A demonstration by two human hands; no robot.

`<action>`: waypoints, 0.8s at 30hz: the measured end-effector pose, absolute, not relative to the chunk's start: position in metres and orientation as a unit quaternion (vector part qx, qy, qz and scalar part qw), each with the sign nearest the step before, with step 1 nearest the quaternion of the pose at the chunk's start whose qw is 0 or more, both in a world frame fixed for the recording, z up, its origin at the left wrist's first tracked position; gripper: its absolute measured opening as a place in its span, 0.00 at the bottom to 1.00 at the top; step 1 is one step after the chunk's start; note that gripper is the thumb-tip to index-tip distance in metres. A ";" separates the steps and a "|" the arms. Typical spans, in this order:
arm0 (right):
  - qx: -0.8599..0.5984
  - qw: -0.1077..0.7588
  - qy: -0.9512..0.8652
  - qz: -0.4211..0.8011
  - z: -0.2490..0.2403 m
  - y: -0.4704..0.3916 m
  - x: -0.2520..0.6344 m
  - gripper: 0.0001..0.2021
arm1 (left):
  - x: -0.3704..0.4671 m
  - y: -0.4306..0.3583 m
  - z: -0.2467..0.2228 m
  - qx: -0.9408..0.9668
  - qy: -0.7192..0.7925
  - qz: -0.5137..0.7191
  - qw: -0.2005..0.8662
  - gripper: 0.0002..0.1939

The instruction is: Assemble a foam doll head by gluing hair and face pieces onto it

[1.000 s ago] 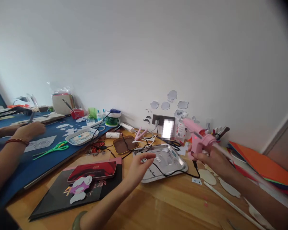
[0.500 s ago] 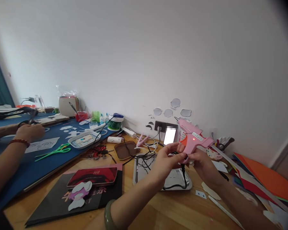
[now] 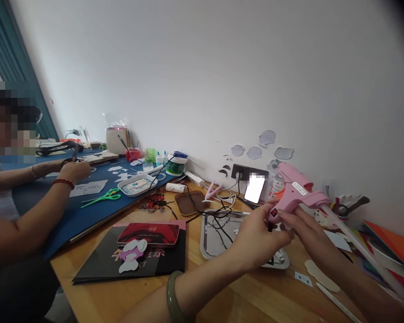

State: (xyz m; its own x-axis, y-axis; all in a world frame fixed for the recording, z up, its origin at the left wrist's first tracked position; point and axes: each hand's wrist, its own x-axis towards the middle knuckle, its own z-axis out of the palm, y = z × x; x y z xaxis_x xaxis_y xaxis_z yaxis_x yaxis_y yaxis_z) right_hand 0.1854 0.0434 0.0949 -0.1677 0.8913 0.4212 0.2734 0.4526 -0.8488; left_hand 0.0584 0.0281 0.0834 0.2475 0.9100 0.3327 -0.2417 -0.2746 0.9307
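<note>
A pink hot glue gun (image 3: pixel 294 195) is held up over the right part of the wooden table, a long clear glue stick (image 3: pixel 360 244) sticking out of its rear. My left hand (image 3: pixel 256 235) pinches the lower end of the handle, close to a small red switch (image 3: pixel 274 212). From the other side, the fingers of my right hand (image 3: pixel 305 229) close round the same handle. Below both hands lies a metal tray (image 3: pixel 207 251), partly covered by my left arm. The gun's nozzle is hidden from view.
At left, a co-worker's hand (image 3: pixel 76 172) holds dark scissors (image 3: pixel 74 154) over a blue mat (image 3: pixel 97 220). Green scissors (image 3: pixel 104 197) lie there. A black folder (image 3: pixel 97 264) carries a red box (image 3: pixel 148 234) and paper cutouts (image 3: pixel 132 255). A phone (image 3: pixel 255 188) leans against the wall.
The glue gun has turned in my hands, so its handle switch now shows and the lit side indicator does not. The view has shifted left, showing more of the co-worker.
</note>
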 end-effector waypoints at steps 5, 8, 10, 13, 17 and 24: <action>-0.411 0.413 -0.764 0.275 0.086 0.059 0.189 0.27 | 0.050 0.051 0.095 0.609 0.294 0.527 0.516 0.10; -0.444 0.315 -0.795 0.269 0.068 0.061 0.180 0.29 | 0.031 0.065 0.117 0.616 0.316 0.540 0.480 0.09; -0.435 0.213 -0.821 0.302 0.055 0.058 0.168 0.21 | 0.015 0.074 0.136 0.619 0.324 0.545 0.464 0.07; -0.389 0.140 -0.850 0.328 0.038 0.056 0.151 0.11 | -0.012 0.084 0.168 0.626 0.341 0.578 0.398 0.07; -0.405 0.156 -0.847 0.307 0.033 0.074 0.139 0.10 | -0.049 0.105 0.200 0.644 0.399 0.590 0.278 0.08; -0.470 0.178 -0.823 0.264 0.045 0.110 0.157 0.12 | -0.122 0.171 0.186 0.683 0.632 0.357 -0.081 0.12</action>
State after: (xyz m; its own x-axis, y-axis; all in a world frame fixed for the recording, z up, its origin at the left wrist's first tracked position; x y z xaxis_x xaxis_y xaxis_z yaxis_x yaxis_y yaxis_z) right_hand 0.1570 0.1098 0.0450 -0.4952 0.8676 0.0451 0.6794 0.4191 -0.6023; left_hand -0.1222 0.1713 0.1856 -0.0546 0.8056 0.5900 0.9213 -0.1872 0.3409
